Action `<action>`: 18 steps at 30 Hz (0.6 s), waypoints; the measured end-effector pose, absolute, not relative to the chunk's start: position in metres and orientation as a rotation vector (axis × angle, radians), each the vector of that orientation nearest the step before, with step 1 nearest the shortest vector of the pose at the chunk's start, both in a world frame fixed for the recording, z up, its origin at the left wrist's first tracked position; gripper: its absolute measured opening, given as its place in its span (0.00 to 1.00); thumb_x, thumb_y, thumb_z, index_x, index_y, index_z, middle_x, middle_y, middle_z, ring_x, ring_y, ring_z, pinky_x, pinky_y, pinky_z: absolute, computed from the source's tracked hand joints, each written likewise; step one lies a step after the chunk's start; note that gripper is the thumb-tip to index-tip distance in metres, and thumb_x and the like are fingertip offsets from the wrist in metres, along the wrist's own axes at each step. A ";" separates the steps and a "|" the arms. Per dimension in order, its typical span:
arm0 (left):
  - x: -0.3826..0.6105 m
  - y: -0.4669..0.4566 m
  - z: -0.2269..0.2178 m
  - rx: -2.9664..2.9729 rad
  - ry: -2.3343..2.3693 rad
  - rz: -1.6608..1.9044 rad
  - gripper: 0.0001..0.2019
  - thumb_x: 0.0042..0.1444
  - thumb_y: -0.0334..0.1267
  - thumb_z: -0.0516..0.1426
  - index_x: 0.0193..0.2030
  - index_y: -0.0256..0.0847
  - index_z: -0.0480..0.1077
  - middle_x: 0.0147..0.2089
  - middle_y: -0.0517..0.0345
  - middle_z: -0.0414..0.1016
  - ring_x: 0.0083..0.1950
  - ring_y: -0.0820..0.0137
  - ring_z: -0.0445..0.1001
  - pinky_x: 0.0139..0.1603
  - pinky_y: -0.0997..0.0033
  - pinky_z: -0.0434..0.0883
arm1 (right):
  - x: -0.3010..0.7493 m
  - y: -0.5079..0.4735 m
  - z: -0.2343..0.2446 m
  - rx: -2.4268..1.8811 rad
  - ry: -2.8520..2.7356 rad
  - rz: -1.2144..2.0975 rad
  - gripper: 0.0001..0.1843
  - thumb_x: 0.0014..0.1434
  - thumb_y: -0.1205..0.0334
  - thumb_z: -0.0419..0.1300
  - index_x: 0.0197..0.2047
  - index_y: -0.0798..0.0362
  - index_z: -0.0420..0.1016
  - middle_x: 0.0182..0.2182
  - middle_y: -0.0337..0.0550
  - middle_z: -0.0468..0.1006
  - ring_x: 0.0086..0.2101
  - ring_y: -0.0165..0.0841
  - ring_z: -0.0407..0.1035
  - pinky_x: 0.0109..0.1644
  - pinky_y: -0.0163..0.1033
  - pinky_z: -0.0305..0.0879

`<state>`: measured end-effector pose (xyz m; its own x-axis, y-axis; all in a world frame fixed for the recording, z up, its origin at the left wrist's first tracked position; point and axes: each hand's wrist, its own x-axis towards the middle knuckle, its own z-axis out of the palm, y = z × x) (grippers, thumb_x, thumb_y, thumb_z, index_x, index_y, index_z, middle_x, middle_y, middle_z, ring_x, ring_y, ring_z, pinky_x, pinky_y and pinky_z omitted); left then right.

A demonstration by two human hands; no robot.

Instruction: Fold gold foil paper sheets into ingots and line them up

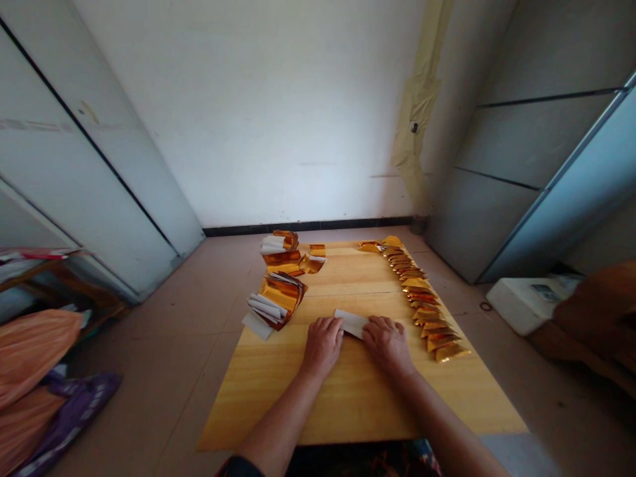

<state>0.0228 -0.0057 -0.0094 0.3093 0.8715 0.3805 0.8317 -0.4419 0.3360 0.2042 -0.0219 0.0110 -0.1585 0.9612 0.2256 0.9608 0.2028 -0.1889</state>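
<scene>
Across the middle of the wooden board lies a pale grey strip of paper (353, 323), flat or folded; its layers cannot be made out. My left hand (324, 336) grips the strip's left end, fingers curled and thumb side inward. At the other end my right hand (386, 339) presses and holds it with bent fingers. Left of my hands is a bundle of gold foil paper (283, 297) with grey-white backs, loosely curled. Along the right edge runs a long overlapping row of folded gold foil pieces (422, 298).
The wooden tabletop (358, 397) stands low before me. More gold foil sheets (282, 262) lie at its far left. A grey cabinet (517, 146) rises on the right, near a white box (521, 305). Orange and purple bags (74, 404) lie at the left.
</scene>
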 end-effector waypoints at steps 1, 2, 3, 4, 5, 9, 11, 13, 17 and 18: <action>0.023 -0.006 -0.009 2.482 1.617 0.797 0.14 0.58 0.30 0.51 0.50 0.43 0.68 0.46 0.53 0.74 0.47 0.65 0.69 0.48 0.62 0.66 | 0.204 -0.022 0.010 -1.817 -2.177 -0.004 0.13 0.64 0.59 0.50 0.38 0.45 0.76 0.45 0.40 0.75 0.45 0.33 0.66 0.48 0.41 0.51; 0.023 -0.006 -0.010 2.484 1.618 0.796 0.15 0.58 0.30 0.51 0.51 0.43 0.68 0.46 0.53 0.74 0.47 0.65 0.69 0.48 0.62 0.66 | 0.204 -0.023 0.010 -1.816 -2.170 -0.004 0.12 0.64 0.59 0.50 0.38 0.45 0.76 0.45 0.40 0.75 0.45 0.34 0.66 0.48 0.42 0.51; 0.023 -0.005 -0.010 2.486 1.619 0.796 0.15 0.58 0.30 0.51 0.51 0.43 0.68 0.46 0.53 0.74 0.47 0.65 0.69 0.48 0.62 0.66 | 0.203 -0.023 0.010 -1.811 -2.166 0.002 0.12 0.64 0.57 0.51 0.38 0.46 0.76 0.45 0.41 0.75 0.45 0.34 0.66 0.49 0.42 0.51; 0.023 -0.005 -0.011 2.485 1.622 0.795 0.15 0.58 0.29 0.51 0.51 0.43 0.68 0.46 0.53 0.74 0.47 0.65 0.69 0.48 0.62 0.66 | 0.203 -0.023 0.010 -1.804 -2.165 0.015 0.12 0.63 0.56 0.52 0.38 0.46 0.76 0.45 0.42 0.76 0.45 0.35 0.66 0.49 0.43 0.51; 0.023 -0.005 -0.011 2.484 1.627 0.790 0.15 0.57 0.29 0.52 0.51 0.43 0.68 0.46 0.53 0.74 0.47 0.65 0.69 0.48 0.61 0.66 | 0.203 -0.024 0.011 -1.794 -2.168 0.032 0.12 0.62 0.53 0.53 0.39 0.46 0.76 0.46 0.42 0.75 0.45 0.36 0.66 0.49 0.43 0.51; 0.024 -0.003 -0.013 2.468 1.655 0.758 0.17 0.55 0.29 0.54 0.52 0.43 0.67 0.46 0.53 0.73 0.48 0.63 0.68 0.50 0.59 0.66 | 0.203 -0.025 0.015 -1.784 -2.183 0.078 0.12 0.57 0.51 0.58 0.41 0.46 0.76 0.48 0.44 0.74 0.47 0.39 0.65 0.51 0.46 0.51; 0.024 -0.002 -0.014 2.460 1.648 0.760 0.19 0.54 0.28 0.55 0.53 0.43 0.67 0.47 0.52 0.73 0.49 0.62 0.68 0.50 0.58 0.66 | 0.204 -0.025 0.016 -1.799 -2.184 0.091 0.11 0.58 0.55 0.57 0.42 0.46 0.76 0.48 0.44 0.75 0.47 0.39 0.65 0.50 0.45 0.51; 0.023 -0.002 -0.015 2.441 1.633 0.789 0.20 0.52 0.28 0.56 0.53 0.43 0.66 0.48 0.52 0.72 0.49 0.63 0.68 0.51 0.58 0.67 | 0.204 -0.024 0.018 -1.813 -2.184 0.112 0.10 0.60 0.58 0.54 0.40 0.45 0.76 0.46 0.43 0.75 0.46 0.37 0.65 0.49 0.43 0.52; 0.023 -0.001 -0.017 2.386 1.636 0.905 0.21 0.50 0.27 0.57 0.52 0.43 0.65 0.48 0.52 0.69 0.51 0.63 0.67 0.52 0.59 0.68 | 0.202 -0.019 0.020 -1.887 -2.146 0.128 0.11 0.61 0.60 0.52 0.34 0.47 0.75 0.39 0.41 0.76 0.43 0.35 0.66 0.44 0.40 0.52; 0.023 -0.001 -0.017 2.375 1.642 0.934 0.20 0.50 0.27 0.57 0.51 0.42 0.65 0.47 0.52 0.69 0.50 0.63 0.67 0.52 0.59 0.68 | 0.200 -0.018 0.021 -1.916 -2.126 0.118 0.10 0.60 0.61 0.52 0.33 0.48 0.75 0.38 0.41 0.77 0.42 0.35 0.66 0.44 0.40 0.52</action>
<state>0.0229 -0.0007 -0.0175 0.2270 0.8772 0.4230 0.8119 -0.4104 0.4152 0.2005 -0.0179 0.0208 -0.0839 0.9852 0.1492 0.9626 0.1189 -0.2436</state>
